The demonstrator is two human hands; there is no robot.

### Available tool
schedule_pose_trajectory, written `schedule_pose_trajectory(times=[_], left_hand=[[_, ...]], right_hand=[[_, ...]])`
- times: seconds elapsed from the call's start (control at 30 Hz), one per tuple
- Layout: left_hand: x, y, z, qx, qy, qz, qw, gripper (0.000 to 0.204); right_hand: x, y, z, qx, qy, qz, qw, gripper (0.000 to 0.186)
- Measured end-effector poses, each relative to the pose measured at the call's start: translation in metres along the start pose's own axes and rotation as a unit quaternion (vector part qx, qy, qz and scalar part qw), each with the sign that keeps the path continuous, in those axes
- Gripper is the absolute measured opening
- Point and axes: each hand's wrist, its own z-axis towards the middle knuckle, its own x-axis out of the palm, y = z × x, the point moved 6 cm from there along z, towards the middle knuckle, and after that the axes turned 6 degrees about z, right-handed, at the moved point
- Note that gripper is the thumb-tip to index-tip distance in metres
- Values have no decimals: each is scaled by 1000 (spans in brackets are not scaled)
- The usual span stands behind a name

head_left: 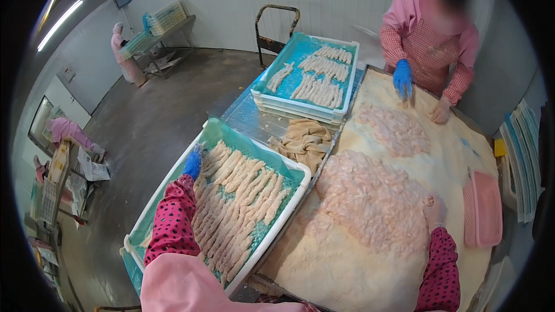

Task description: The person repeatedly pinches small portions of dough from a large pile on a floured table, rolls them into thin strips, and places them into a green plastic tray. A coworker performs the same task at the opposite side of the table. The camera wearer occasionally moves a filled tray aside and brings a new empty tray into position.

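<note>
My left hand (pixel 193 163), in a blue glove dusted with crumbs, is at the far left corner of a white tray (pixel 298 181) lined with green mesh. Its fingers are pressed together at the end of a coated meat strip; the fingertips are partly hidden. Rows of pale coated meat strips (pixel 237 202) lie side by side in this tray. My right hand (pixel 435 211) rests at the right edge of a heap of raw pinkish meat pieces (pixel 370 196). Those fingers curl in toward the meat, and what they hold is hidden.
Pale crumbs (pixel 347 277) cover the worktable. Across it, a person's blue-gloved hand (pixel 403 80) works by a second meat heap (pixel 396 130). Nearby are stacked trays (pixel 300 101), a crumpled tan cloth (pixel 303 141), a pink basket (pixel 485 208) and a cart handle (pixel 277 8). Other people work at left.
</note>
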Motion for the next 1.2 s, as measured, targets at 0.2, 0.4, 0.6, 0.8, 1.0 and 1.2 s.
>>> schedule_pose_trajectory(times=[0.2, 0.4, 0.6, 0.8, 1.0, 1.2], left_hand=[[41, -10, 9, -36, 38, -40, 998, 38], [119, -201, -109, 121, 123, -125, 977, 37], [233, -345, -317, 390, 393, 103, 826, 61], [371, -267, -473, 224, 535, 67, 812, 56], [420, -305, -548, 395, 543, 44, 739, 42], [361, -314, -518, 459, 457, 128, 751, 45]], right_hand=[[-47, -18, -16, 147, -53, 414, 897, 15], [-85, 79, -132, -4, 129, 313, 941, 13], [-100, 65, -259, -10, 267, 185, 946, 37], [-56, 115, -276, 90, 130, 192, 969, 57], [-99, 57, -282, 230, -48, 335, 912, 70], [-107, 95, -288, -4, 214, 145, 966, 66]])
